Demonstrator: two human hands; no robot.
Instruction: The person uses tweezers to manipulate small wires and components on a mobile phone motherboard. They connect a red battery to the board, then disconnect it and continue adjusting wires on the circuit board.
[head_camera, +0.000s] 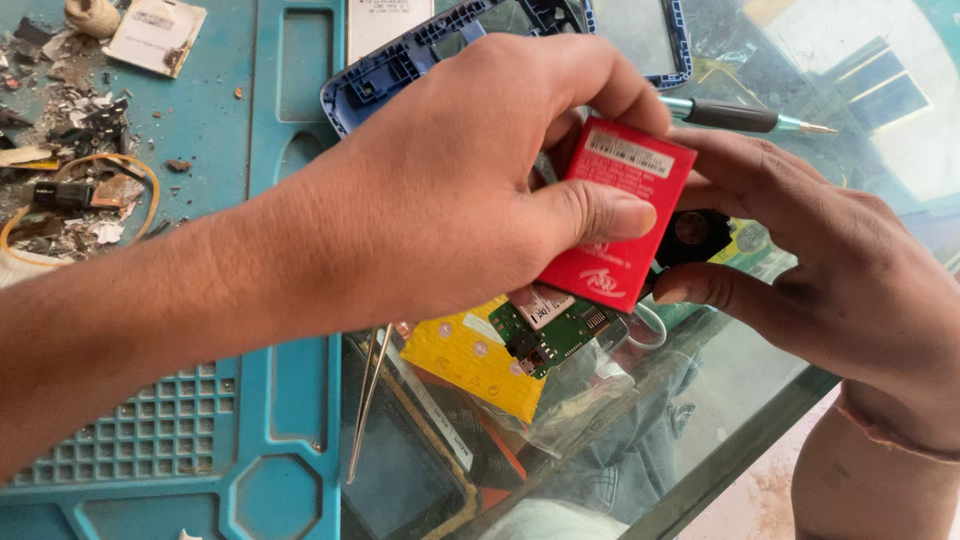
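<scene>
My left hand (450, 190) reaches across from the left and grips a flat red phone battery (625, 205), thumb pressed on its face. My right hand (830, 270) comes in from the right; its fingers touch the battery's right edge and curl around a small black part (695, 235) just behind it. Under the battery sits a green circuit board (560, 330) beside a yellow packet (470, 355). A blue phone frame (400, 65) lies behind my left hand, partly hidden by it.
A blue repair mat (210, 130) covers the left of the glass counter (740, 400). Metal tweezers (368, 395) lie at the mat's edge. A screwdriver (745, 118) rests at the upper right. Scrap parts and an orange wire loop (70, 190) clutter the far left.
</scene>
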